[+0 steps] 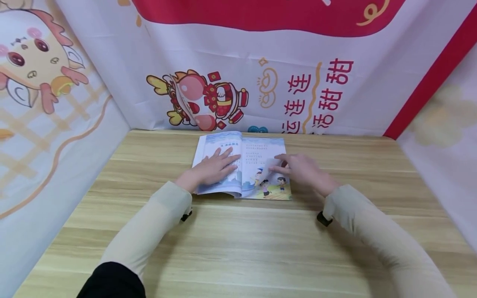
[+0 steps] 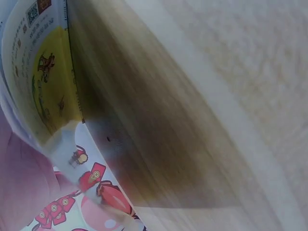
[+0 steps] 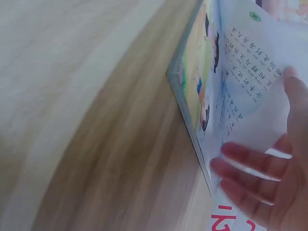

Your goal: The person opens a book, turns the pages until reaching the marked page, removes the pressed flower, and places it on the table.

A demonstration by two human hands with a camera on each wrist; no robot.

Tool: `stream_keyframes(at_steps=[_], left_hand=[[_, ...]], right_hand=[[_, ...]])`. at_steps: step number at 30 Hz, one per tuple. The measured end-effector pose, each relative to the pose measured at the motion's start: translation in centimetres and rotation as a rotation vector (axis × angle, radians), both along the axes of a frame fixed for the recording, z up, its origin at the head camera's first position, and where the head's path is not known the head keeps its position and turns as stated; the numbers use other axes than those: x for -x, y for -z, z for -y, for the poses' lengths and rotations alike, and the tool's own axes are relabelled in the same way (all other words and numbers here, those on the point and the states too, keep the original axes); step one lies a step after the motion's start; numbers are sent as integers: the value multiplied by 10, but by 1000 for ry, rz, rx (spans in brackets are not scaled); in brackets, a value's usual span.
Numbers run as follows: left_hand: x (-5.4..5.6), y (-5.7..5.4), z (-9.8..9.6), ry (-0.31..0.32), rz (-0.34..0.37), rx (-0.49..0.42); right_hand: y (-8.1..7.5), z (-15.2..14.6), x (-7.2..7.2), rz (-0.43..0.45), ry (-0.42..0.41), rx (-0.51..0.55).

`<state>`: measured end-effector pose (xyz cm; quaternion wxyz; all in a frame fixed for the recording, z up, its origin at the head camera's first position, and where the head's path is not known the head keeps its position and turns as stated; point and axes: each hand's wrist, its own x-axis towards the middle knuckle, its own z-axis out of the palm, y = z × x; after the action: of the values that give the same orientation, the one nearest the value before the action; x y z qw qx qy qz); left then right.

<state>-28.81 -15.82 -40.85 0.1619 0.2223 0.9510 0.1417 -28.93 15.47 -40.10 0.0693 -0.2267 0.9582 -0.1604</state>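
Note:
An open picture book [image 1: 257,145] lies near the back of the table, with printed text and drawings of children on its right-hand page. My left hand [image 1: 214,167] rests flat on the left-hand page, fingers spread. At the book's right side, my right hand [image 1: 301,170] pinches the edge of a page [image 1: 271,164], which curls up off the sheets under it. In the right wrist view, the thumb lies against this raised page [image 3: 260,86], and the other fingers extend beside the book. The left wrist view shows curved pages [image 2: 48,72] along the book's left side.
The wood-grain table [image 1: 238,248] extends in front of the book and to both sides. Behind it hangs a white cloth [image 1: 223,45] printed with a cartoon figure and red characters. Another printed cloth [image 1: 44,136] borders the left side.

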Motion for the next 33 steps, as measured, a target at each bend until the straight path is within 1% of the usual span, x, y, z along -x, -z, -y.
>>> stream_keyframes(at_steps=[3, 8, 12, 14, 16, 19, 21, 23, 26, 28, 29, 30, 31, 33], left_hand=[[-1, -2, -1, -7, 13, -2], [-2, -6, -2, -18, 30, -20], [-2, -9, -1, -30, 68, -103], [-1, -9, 0, -42, 101, -156], [-1, -9, 0, -57, 136, -212], [-1, -10, 2, -99, 178, -305], [-1, -10, 3, -127, 184, -381], [0, -10, 5, -140, 175, -472], [2, -9, 7, -121, 212, -674], [4, -9, 10, -105, 229, -780], [5, -9, 12, -107, 242, -825], [6, -10, 13, -111, 251, -861], [6, -10, 16, -123, 248, -877], [8, -11, 21, -165, 246, -895]], right_hand=[[1, 3, 3, 96, 48, 52], [3, 14, 6, 193, 89, 243], [4, 28, 5, 247, 84, 344], [5, 36, 4, 259, 54, 371], [8, 44, 3, 257, 6, 352], [11, 56, -1, 254, -73, 257], [14, 62, -4, 252, -118, 177], [16, 67, -8, 248, -151, 118], [19, 71, -14, 232, -190, 90], [20, 72, -17, 222, -212, 86], [19, 73, -18, 216, -224, 87], [19, 74, -19, 213, -234, 90], [19, 74, -19, 211, -242, 88], [18, 76, -20, 216, -251, 80]])
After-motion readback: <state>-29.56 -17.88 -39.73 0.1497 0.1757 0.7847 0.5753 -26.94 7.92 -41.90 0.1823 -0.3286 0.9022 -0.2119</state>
